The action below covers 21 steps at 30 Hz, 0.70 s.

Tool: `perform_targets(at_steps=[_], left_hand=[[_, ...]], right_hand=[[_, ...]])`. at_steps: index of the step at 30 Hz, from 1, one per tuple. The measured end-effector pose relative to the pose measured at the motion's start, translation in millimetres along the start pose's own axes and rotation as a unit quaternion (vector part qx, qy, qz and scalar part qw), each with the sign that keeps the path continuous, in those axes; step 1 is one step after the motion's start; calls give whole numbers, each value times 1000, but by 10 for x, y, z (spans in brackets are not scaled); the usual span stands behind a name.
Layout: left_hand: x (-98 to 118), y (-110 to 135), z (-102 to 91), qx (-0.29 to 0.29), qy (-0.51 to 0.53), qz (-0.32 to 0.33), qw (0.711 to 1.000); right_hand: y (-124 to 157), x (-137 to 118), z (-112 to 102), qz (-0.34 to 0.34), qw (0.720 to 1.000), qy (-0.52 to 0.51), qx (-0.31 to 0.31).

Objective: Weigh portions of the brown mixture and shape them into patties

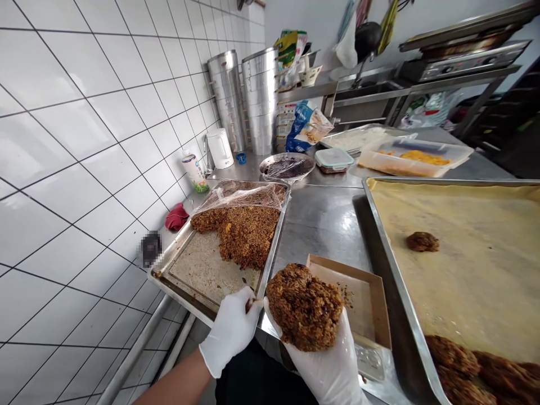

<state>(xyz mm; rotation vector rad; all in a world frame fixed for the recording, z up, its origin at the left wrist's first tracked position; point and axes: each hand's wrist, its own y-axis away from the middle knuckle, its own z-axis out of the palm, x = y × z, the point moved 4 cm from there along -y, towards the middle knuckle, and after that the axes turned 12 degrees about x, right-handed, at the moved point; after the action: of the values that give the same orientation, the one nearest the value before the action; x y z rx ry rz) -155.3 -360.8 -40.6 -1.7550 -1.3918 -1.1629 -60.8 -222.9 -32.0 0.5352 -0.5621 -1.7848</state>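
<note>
My right hand (333, 365), in a white glove, cups a big lump of brown sticky mixture (304, 306) above the counter's front edge. My left hand (231, 329), also gloved, is closed around a thin tool I cannot make out, right beside the lump and at the near corner of a metal tray (177, 256). That tray holds a slab of the same brown mixture (244, 230), partly under plastic film. A small brown cardboard tray (367, 306) lies just behind the lump.
A large paper-lined baking tray (472, 264) on the right carries one small ball (422, 241) and more portions (476, 371) at its near edge. Behind stand a foil-covered bowl (287, 167), lidded containers (415, 156), a kettle (220, 147), steel pots (242, 95), a tiled wall on the left.
</note>
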Motion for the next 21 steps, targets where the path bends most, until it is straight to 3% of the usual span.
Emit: perform_targets(at_steps=[4, 6, 9, 15, 18, 21], left_hand=[[-84, -210, -162, -5, 146, -103, 984], [-115, -345, -262, -3, 224, -155, 962], [-119, -523, -397, -4, 328, -197, 924], [39, -702, -663, 40, 504, -153, 849], [283, -635, -785, 60, 563, -116, 816], [637, -456, -789, 52, 595, -86, 798]], right_hand=[[110, 26, 148, 17, 1000, -5, 11], [125, 7, 160, -7, 1000, -5, 15], [106, 8, 125, 12, 999, -14, 51], [98, 62, 160, 53, 996, -27, 65], [75, 139, 240, 50, 998, -11, 31], [10, 268, 341, 45, 999, 23, -6]])
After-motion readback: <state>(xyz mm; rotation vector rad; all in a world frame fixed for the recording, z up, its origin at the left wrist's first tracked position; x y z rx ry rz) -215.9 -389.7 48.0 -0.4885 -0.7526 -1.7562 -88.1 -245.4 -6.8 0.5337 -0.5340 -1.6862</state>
